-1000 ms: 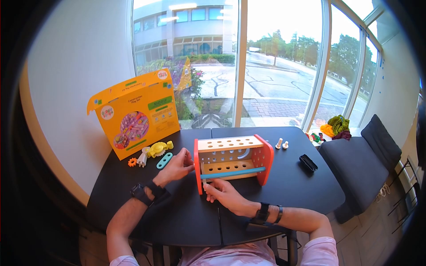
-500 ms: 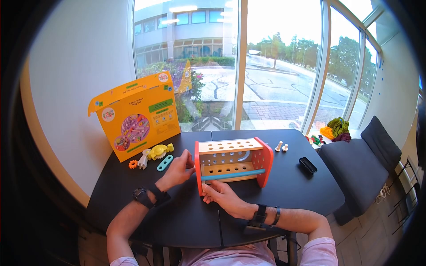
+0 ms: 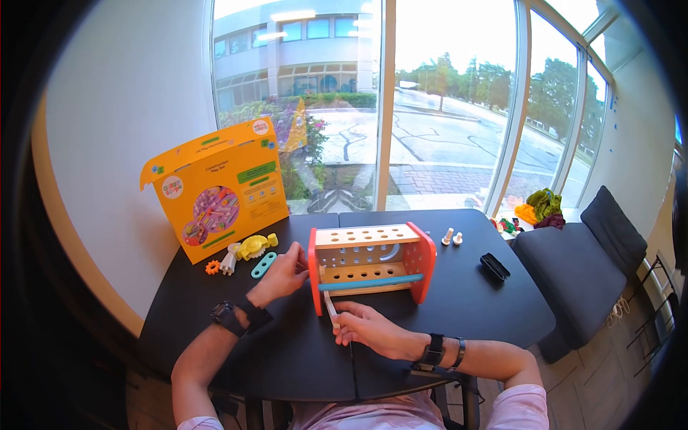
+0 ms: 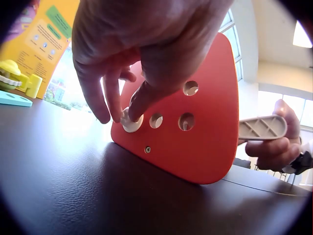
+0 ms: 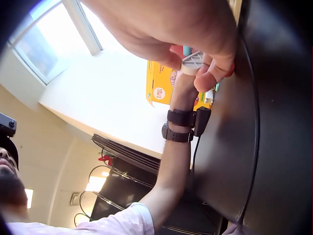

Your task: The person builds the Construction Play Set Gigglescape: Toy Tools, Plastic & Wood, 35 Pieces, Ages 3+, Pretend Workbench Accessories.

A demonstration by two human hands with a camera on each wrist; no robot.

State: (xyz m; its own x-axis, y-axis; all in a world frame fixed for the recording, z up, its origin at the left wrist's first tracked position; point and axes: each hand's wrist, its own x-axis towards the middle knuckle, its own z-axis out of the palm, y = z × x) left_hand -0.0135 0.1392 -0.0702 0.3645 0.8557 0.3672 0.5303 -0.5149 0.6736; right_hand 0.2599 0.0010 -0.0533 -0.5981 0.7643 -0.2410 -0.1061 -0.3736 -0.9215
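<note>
A wooden toy bench (image 3: 371, 235) with red side panels and a blue rod (image 3: 373, 282) stands on the black table. My left hand (image 3: 278, 279) is at the outside of its left red panel (image 4: 208, 152). Thumb and fingers pinch a round white bolt head (image 4: 131, 121) there, beside several round holes. In front of the bench, near its lower left corner, my right hand (image 3: 376, 330) grips a white toy tool (image 4: 264, 128) by its flat, lattice-ribbed handle. The handle slants out from behind the panel; the tool's far end is hidden inside the bench.
Left of the bench lie a teal three-hole strip (image 3: 264, 265), yellow toy pieces (image 3: 255, 247), a white piece (image 3: 229, 259) and an orange gear (image 3: 213, 267). Behind them stands an orange box (image 3: 215, 186). Two pale bolts (image 3: 448, 236) and a black case (image 3: 495, 266) are to the right.
The tool's handle end has swung outward, toward me and to the right, with my right hand. My left hand stays at the red panel.
</note>
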